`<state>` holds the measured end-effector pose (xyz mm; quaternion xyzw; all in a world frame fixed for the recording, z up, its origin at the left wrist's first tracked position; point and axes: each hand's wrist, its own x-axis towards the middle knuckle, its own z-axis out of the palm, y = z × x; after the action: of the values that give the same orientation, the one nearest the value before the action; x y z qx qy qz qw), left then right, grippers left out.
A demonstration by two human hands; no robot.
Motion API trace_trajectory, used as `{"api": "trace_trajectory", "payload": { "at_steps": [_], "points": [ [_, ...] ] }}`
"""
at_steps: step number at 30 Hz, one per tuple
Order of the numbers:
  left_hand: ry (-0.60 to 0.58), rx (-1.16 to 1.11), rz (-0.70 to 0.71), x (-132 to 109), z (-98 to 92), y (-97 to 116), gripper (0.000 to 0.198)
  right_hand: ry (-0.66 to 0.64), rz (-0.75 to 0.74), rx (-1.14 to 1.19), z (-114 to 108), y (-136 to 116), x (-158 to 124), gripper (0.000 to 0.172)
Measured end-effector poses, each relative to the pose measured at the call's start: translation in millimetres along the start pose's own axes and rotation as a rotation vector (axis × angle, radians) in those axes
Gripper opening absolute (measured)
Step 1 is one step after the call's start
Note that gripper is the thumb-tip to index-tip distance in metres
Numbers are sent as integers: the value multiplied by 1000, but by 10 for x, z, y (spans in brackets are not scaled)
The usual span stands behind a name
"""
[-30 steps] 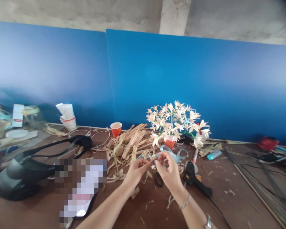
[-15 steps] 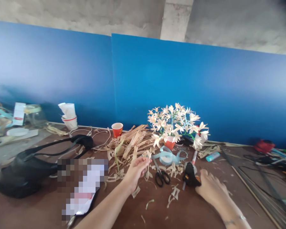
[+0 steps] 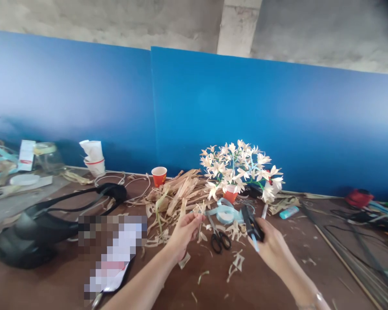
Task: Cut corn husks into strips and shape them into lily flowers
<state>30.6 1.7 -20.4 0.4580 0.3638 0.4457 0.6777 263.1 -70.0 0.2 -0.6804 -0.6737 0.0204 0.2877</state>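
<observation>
My left hand (image 3: 186, 230) is closed in a pinch on a small pale corn husk piece (image 3: 201, 208) above the table. In my right hand (image 3: 271, 243) is a black hot glue gun (image 3: 252, 224), with a pale bluish glue stick (image 3: 255, 242) poking out of its back end. Between the hands, black-handled scissors (image 3: 220, 241) lie on the table. Just behind them rests a roll of light blue ribbon (image 3: 226, 212). A bunch of pale husk flowers (image 3: 236, 168) on green and blue stems stands in a red paper cup (image 3: 230, 196).
Dried corn husks (image 3: 181, 189) are heaped behind my left hand, beside another red paper cup (image 3: 159, 176). A black bag (image 3: 29, 228) lies at left, near a phone-like object (image 3: 116, 258), partly blurred out. Cables (image 3: 352, 224) and long thin rods (image 3: 345, 262) lie at right. A blue partition (image 3: 245, 107) stands behind.
My right hand has gripped the glue gun and lifted it off the table, moving it slightly left and turning it. My left hand has stayed nearly still with the husk piece.
</observation>
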Motion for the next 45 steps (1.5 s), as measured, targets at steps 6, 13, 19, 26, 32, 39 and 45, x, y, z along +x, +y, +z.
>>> {"api": "trace_trajectory", "payload": {
  "at_steps": [6, 13, 19, 26, 32, 39, 45],
  "points": [
    [0, 39, 16, -13, 2, 16, 41, -25, -261, 412, 154, -535, 42, 8],
    [-28, 45, 36, 16, -20, -43, 40, -3, -287, 409, 377, -599, 83, 6],
    [-34, 58, 40, 0, 1, -44, 39, 10, -297, 376, 486, -548, 70, 7],
    [-44, 57, 21, -7, 6, -36, 40, 21, -310, 347, 477, -556, 85, 9],
    [-43, 39, 18, 7, -13, -56, 38, 12, -313, 368, 458, -572, 70, 9],
    [-40, 20, 42, -4, 0, 16, 38, -104, -49, -32, 154, -68, 60, 10],
    [-75, 53, 80, -21, 36, 5, 34, -242, 317, -359, 51, 415, -9, 27]
  ]
}}
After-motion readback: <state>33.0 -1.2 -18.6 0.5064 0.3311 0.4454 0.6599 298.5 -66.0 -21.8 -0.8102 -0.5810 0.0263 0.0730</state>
